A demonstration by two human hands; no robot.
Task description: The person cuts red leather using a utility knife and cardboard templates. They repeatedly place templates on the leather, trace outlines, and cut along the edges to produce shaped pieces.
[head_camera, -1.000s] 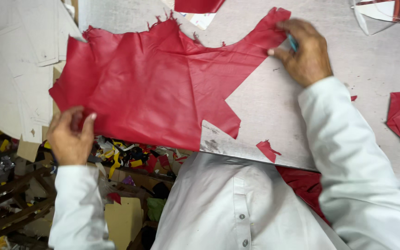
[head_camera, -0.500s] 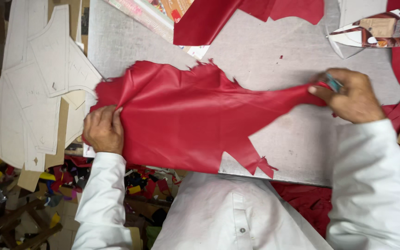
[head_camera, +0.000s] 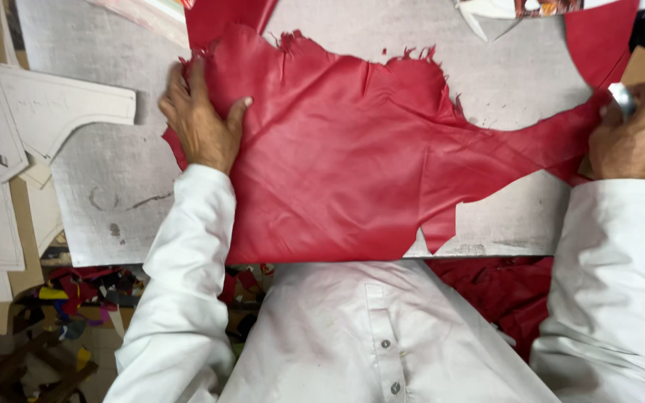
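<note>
The red leather hide (head_camera: pixel 352 172) lies flat on the grey worktop (head_camera: pixel 113 201), long axis left to right, its narrow tongue pointing right. Bare surface shows above and left of it. The left hand (head_camera: pixel 201 123) presses down, fingers spread; the right hand (head_camera: pixel 636 138) pinches the tongue's tip with a metal tool (head_camera: pixel 622 97). Pale card patterns (head_camera: pixel 31 112) crowd the left edge.

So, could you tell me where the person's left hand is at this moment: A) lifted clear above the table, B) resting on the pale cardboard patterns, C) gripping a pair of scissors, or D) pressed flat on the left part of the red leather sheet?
D: the left hand lies palm down with spread fingers on the left part of the red leather sheet, which is spread over the grey table.
</note>
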